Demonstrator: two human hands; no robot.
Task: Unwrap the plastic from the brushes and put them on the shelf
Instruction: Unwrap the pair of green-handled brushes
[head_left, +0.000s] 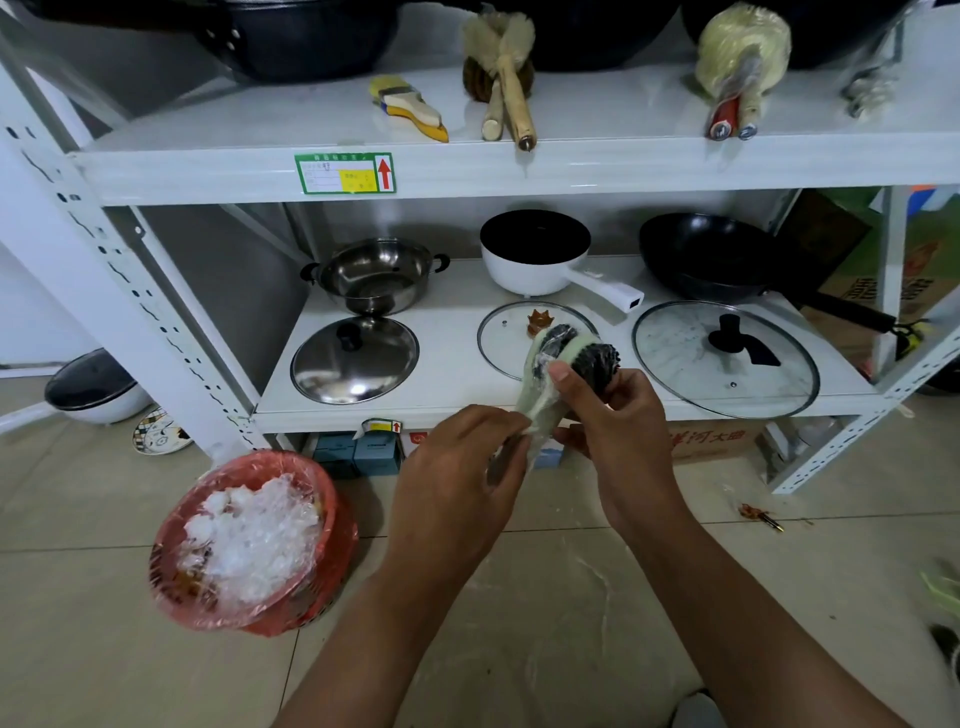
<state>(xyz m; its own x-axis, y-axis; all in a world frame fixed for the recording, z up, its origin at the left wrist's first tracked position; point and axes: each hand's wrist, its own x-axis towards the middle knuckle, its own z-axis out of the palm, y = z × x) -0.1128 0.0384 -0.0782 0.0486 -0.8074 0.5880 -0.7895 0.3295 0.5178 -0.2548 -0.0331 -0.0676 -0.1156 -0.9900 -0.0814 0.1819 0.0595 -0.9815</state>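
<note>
Holding brush (540, 382) in front of shelf (447, 364): right hand (618, 421) is gripping it just under the head; left hand (457, 467) is pinching plastic (534, 418) at handle end.

1. Upper shelf board (234, 140), well above the left hand (457, 473) and right hand (618, 421): flat paintbrush (410, 106), two wooden-handled brushes (506, 67), wrapped brush pair (740, 67).
2. Lower shelf board (447, 312), just beyond the hands: steel pot (374, 275), white saucepan (535, 254), black wok (711, 260), steel lid (355, 364), two glass lids (724, 374).
3. Floor (78, 597), left of the left hand: red basket (332, 519) of crumpled plastic (249, 535).
</note>
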